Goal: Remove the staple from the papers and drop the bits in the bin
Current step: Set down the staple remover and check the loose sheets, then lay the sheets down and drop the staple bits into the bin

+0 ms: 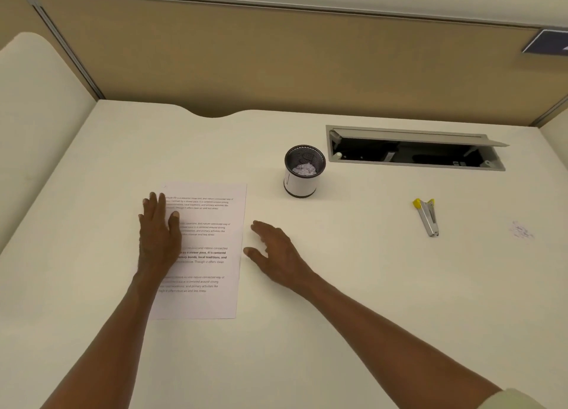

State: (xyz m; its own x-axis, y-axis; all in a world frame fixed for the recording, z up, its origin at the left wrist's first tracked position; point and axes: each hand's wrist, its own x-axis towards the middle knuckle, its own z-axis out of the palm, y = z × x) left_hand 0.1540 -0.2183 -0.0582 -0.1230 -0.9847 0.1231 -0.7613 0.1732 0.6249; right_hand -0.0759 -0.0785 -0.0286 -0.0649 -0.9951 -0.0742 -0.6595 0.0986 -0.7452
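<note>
My left hand [159,233] presses flat on the printed papers [209,255]; my right hand [273,251] hovers open beside them, mesh bin [304,172] beyond

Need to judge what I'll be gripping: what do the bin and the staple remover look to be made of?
Bin: seems black metal mesh, from the fine see-through weave at the top, with a white paper-like band around the lower wall.
Staple remover: looks like bare silvery metal with a dull shine, with yellow tips, probably plastic.
</note>
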